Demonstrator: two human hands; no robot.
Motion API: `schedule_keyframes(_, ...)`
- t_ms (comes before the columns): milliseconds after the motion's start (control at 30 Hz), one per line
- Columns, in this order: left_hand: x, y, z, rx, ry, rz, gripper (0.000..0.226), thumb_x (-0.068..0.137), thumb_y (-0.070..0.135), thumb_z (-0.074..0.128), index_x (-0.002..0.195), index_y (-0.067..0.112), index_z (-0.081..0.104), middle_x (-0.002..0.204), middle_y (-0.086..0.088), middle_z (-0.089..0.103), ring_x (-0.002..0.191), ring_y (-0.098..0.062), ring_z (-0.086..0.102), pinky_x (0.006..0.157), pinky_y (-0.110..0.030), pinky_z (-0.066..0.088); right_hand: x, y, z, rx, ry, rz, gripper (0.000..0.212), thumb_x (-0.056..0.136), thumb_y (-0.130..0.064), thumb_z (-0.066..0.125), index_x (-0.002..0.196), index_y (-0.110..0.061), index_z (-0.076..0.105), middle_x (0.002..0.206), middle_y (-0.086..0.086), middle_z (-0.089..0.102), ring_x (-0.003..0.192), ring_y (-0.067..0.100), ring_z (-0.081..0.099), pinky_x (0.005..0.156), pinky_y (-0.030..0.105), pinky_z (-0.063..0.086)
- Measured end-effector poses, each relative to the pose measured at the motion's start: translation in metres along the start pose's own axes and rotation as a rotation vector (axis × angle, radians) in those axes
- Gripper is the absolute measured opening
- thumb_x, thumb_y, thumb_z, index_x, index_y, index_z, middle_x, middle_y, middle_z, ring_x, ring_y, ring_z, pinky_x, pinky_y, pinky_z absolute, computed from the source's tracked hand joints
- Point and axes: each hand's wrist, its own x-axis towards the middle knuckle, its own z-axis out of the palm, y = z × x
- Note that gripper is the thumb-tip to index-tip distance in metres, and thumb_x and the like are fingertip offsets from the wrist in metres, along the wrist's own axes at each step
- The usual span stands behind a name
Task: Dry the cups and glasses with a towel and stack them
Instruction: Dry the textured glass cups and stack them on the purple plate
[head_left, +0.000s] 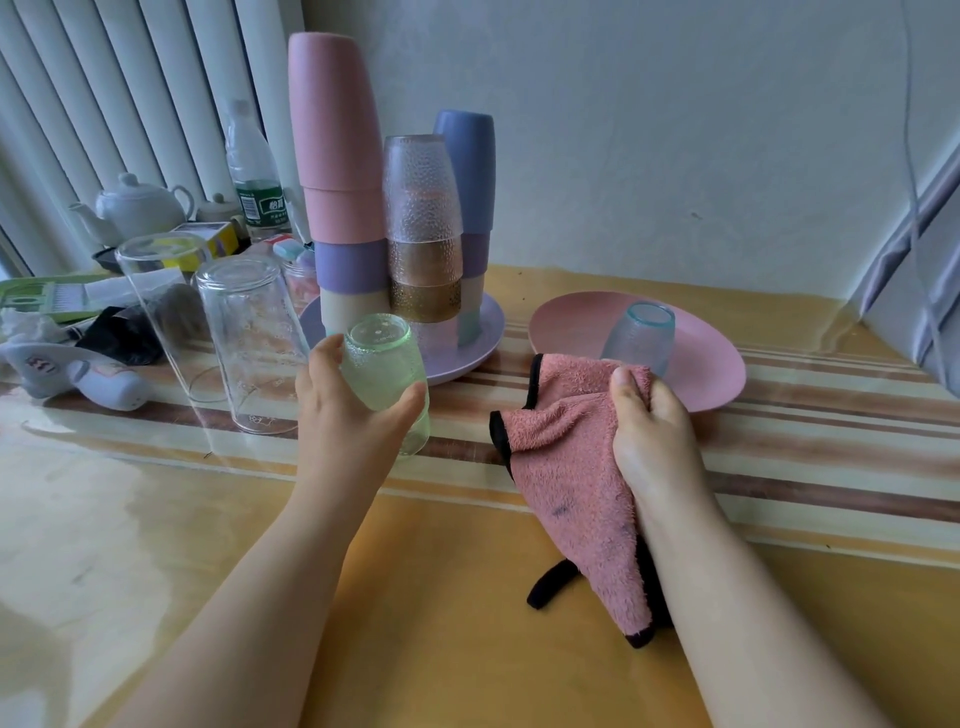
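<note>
Green textured glass sits upside down in the left hand, base up, thumb on one side and fingers curled around the other — a grip that leaves the wall and the mouth free for wiping. It hangs just above the table, close in front of the purple plate. The right hand has its fingers clamped on a pink towel, bunched at the top with the tail hanging to the table, so a fold is ready to go over the glass.

On the purple plate, at 12 o'clock from the green glass, stand three stacks, all mouth down, probably so they drain and nest: a pink stack, a dimpled stack and a blue stack. At 3 o'clock a pale blue glass waits upside down on a pink plate, likely not yet dried. At 9 o'clock two clear tumblers stand inverted on the table.

Writing: the bottle at 11 o'clock has a green label with a barcode and characters — too blurred to read. A grey object at far left bears marks I cannot make out.
</note>
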Motion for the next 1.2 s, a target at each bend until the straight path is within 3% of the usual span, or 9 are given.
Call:
schedule_keyframes(133, -0.011, 0.019, -0.005, 0.088, 0.199, 0.334, 0.079, 0.074, 0.028, 0.075, 0.139, 0.01, 0.034, 0.139, -0.016, 0.031, 0.132, -0.027, 0.029, 0.113, -0.045, 0.029, 0.002, -0.003, -0.006, -0.015, 0.009, -0.008, 0.015, 0.098, -0.032, 0.045, 0.096, -0.021, 0.055, 0.084, -0.02, 0.056, 0.077, -0.005, 0.051, 0.078, 0.018, 0.033)
schedule_keyframes(233, -0.021, 0.045, 0.009, 0.118, 0.15, 0.652, 0.046, 0.075, 0.024, 0.063, 0.116, 0.006, 0.049, 0.114, -0.013, 0.049, 0.108, -0.028, 0.045, 0.095, -0.029, 0.037, 0.007, -0.011, -0.018, -0.061, -0.001, -0.016, 0.02, 0.098, -0.03, 0.045, 0.106, -0.018, 0.059, 0.091, -0.011, 0.06, 0.09, 0.009, 0.055, 0.081, 0.02, 0.035)
schedule_keyframes(300, -0.026, 0.069, 0.026, 0.075, -0.196, 0.544, 0.033, 0.078, 0.026, 0.062, 0.105, 0.008, 0.056, 0.098, -0.003, 0.057, 0.095, -0.024, 0.054, 0.078, -0.02, 0.035, 0.012, -0.015, -0.032, -0.084, 0.016, 0.002, 0.025, 0.099, -0.031, 0.044, 0.112, -0.018, 0.06, 0.093, -0.011, 0.06, 0.094, 0.011, 0.055, 0.082, 0.022, 0.037)
schedule_keyframes(367, -0.024, 0.083, 0.05, 0.076, -0.48, 0.341, 0.036, 0.08, 0.031, 0.064, 0.109, 0.012, 0.058, 0.101, 0.003, 0.061, 0.097, -0.017, 0.058, 0.081, -0.022, 0.042, 0.018, -0.015, -0.048, -0.083, 0.057, 0.049, 0.026, 0.099, -0.032, 0.044, 0.116, -0.019, 0.059, 0.09, -0.012, 0.058, 0.095, 0.012, 0.055, 0.081, 0.022, 0.036)
schedule_keyframes(667, 0.029, 0.102, 0.172, 0.078, -0.753, 0.038, 0.077, 0.076, 0.022, 0.08, 0.139, 0.01, 0.037, 0.133, -0.002, 0.048, 0.114, -0.02, 0.049, 0.077, -0.032, 0.046, 0.042, 0.006, -0.09, 0.029, 0.21, 0.249, 0.041, 0.099, -0.032, 0.045, 0.13, -0.006, 0.052, 0.1, -0.002, 0.052, 0.092, 0.01, 0.046, 0.073, 0.014, 0.032)
schedule_keyframes(800, 0.038, 0.101, 0.204, 0.107, -0.836, 0.052, 0.082, 0.073, 0.02, 0.082, 0.139, 0.011, 0.035, 0.132, -0.004, 0.05, 0.11, -0.021, 0.05, 0.081, -0.027, 0.04, 0.047, 0.011, -0.094, 0.005, 0.228, 0.285, 0.043, 0.099, -0.033, 0.043, 0.134, -0.007, 0.05, 0.131, 0.007, 0.056, 0.112, 0.019, 0.051, 0.061, 0.012, 0.028)
schedule_keyframes(1000, 0.035, 0.101, 0.215, 0.096, -0.81, 0.059, 0.049, 0.074, 0.012, 0.077, 0.109, 0.012, 0.043, 0.095, -0.001, 0.05, 0.09, -0.022, 0.049, 0.06, -0.027, 0.038, 0.05, 0.015, -0.092, 0.002, 0.23, 0.298, 0.042, 0.1, -0.034, 0.042, 0.133, -0.011, 0.051, 0.132, 0.005, 0.056, 0.118, 0.02, 0.05, 0.069, 0.012, 0.029)
schedule_keyframes(1133, 0.031, 0.113, 0.182, -0.16, -0.682, 0.022, 0.062, 0.071, 0.017, 0.083, 0.123, 0.018, 0.049, 0.102, 0.003, 0.058, 0.093, -0.017, 0.059, 0.077, -0.027, 0.046, 0.048, 0.011, -0.09, -0.001, 0.227, 0.287, 0.041, 0.1, -0.033, 0.042, 0.13, -0.008, 0.054, 0.129, 0.008, 0.058, 0.118, 0.022, 0.052, 0.068, 0.014, 0.029)
schedule_keyframes(1200, 0.025, 0.115, 0.15, -0.215, -0.656, 0.032, 0.063, 0.072, 0.019, 0.082, 0.125, 0.02, 0.049, 0.1, 0.007, 0.061, 0.088, -0.011, 0.062, 0.072, -0.025, 0.05, 0.045, 0.006, -0.087, 0.005, 0.235, 0.264, 0.042, 0.099, -0.035, 0.042, 0.131, -0.008, 0.053, 0.132, 0.008, 0.056, 0.121, 0.023, 0.051, 0.076, 0.016, 0.03)
